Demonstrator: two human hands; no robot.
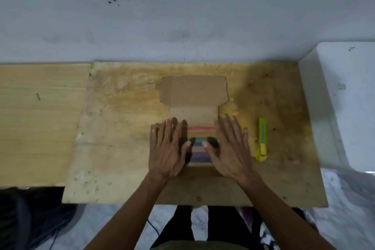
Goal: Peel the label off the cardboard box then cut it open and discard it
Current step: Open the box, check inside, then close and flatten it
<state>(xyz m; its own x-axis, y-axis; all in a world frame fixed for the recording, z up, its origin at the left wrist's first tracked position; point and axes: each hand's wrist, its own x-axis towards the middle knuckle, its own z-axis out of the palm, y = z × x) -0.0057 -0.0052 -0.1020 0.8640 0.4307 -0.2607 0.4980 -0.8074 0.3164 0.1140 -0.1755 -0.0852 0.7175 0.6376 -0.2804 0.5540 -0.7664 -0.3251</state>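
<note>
Both hands lie flat with fingers spread, gripping nothing, the left hand (169, 151) and right hand (230, 148) pressing the opened, flattened cardboard box (194, 95) onto the wooden counter (121, 128), a green utility knife (262, 140) just right of them.

Both grips flat on the cardboard box (193, 107), left hand (168, 151) and right hand (230, 148). Bare desk (121, 128) wide open outboard of left grip. Box cutter (262, 141) lies near right grip's outer side. Wall (182, 16) blocks beyond the flap.
</note>
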